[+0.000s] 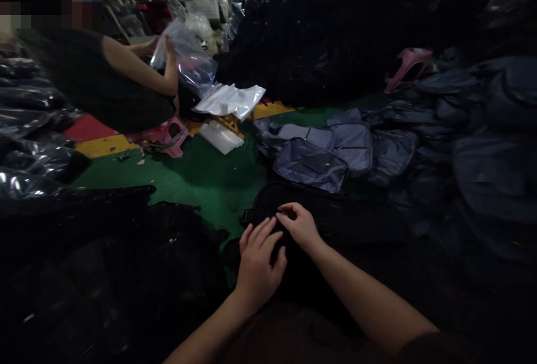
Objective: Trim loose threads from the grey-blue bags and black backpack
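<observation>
A black bag lies in front of me, its outline merging with the dark around it. My left hand rests on or just over its near left part, fingers spread and holding nothing. Close by on the right, my right hand has thumb and forefinger curled together at the bag's upper surface. A small dark reddish thing shows between those fingertips, too small to name. A black buckle sits at the bag's left edge.
Grey-blue bags lie beyond the black bag and heap up on the right. Black bags fill the left foreground. Across the green floor, a seated person handles a clear plastic bag. A pink stool stands at the back right.
</observation>
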### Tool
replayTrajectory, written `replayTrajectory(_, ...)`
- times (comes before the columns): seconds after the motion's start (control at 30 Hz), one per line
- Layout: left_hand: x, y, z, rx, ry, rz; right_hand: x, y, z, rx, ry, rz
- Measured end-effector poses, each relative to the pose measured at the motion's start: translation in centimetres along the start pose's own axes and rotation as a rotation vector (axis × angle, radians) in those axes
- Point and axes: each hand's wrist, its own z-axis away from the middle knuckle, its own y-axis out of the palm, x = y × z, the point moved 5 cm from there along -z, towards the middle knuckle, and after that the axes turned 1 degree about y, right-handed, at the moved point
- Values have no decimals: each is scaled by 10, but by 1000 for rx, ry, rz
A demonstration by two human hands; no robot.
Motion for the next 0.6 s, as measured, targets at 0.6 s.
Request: replayTrajectory(0.6,68,21,-16,90,-633,55,-11,-245,55,-598,121,157)
